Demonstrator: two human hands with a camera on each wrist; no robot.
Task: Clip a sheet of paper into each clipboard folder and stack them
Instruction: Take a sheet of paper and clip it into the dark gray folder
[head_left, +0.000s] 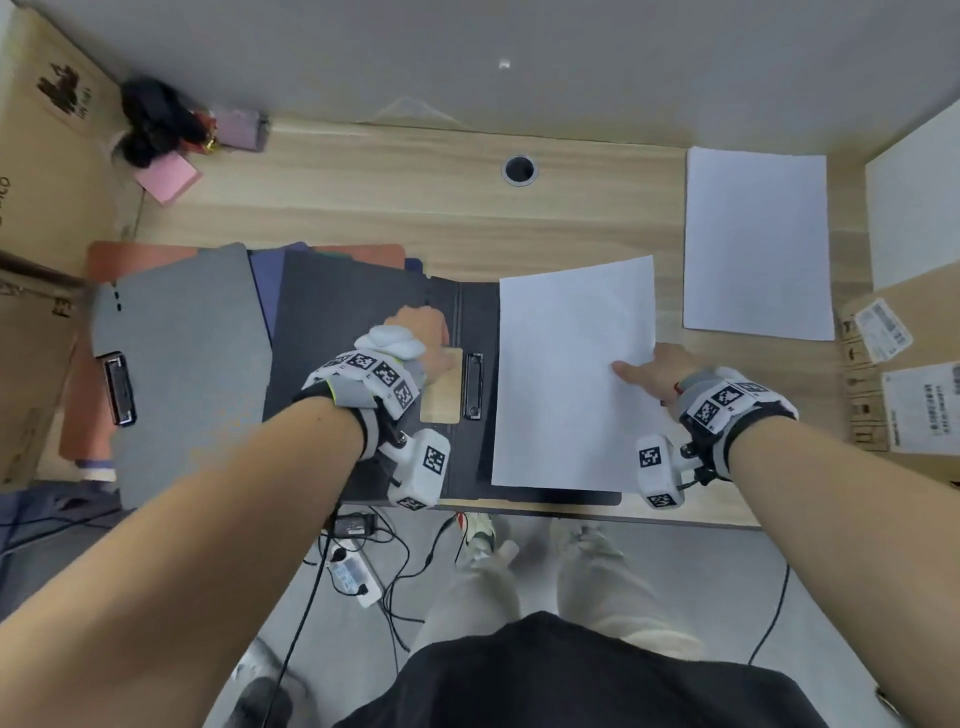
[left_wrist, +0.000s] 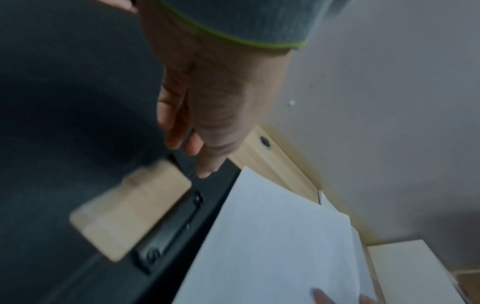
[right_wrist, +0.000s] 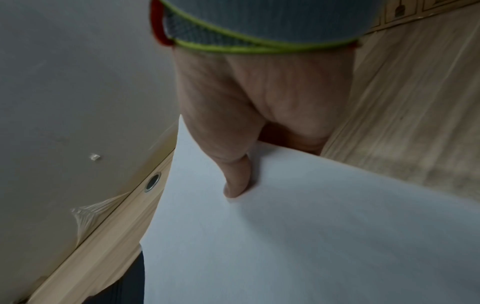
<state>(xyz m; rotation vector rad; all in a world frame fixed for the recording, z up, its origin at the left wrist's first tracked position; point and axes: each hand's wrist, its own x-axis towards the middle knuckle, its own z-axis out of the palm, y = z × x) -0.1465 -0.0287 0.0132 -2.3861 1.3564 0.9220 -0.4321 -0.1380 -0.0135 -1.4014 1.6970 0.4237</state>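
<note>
One sheet of paper (head_left: 571, 374) is in play, pinched at its right edge by the right hand (head_left: 657, 371), thumb on top and the other fingers under the sheet. Its long axis runs away from the person, slightly tilted, and it lies over the right half of the open black folder (head_left: 363, 312) at the near edge of the bench (head_left: 415, 182). The folder's spine and its black clip (head_left: 474, 385) run the same way, near to far. The left hand (head_left: 423, 338) sits on the folder's left flap just beside the clip, with a pale wooden block (head_left: 442, 387) between them.

The left wrist view gives what the head view cannot: the fingers (left_wrist: 179, 123) are straight and loosely together, pointing along the folder, holding nothing, and the block is blurred there. The right wrist view shows the thumb (right_wrist: 236, 176) pressing down on the paper; the fingers beneath are hidden by the sheet.

To the left, a grey folder (head_left: 187, 364) lies shut with its own clip (head_left: 119, 388) on the left side, resting on orange and blue ones that are mostly covered. A stack of spare paper (head_left: 756, 244) lies well apart at the far right, long axis also near to far. Cardboard boxes (head_left: 914, 395) are cut off by the frame edge.
</note>
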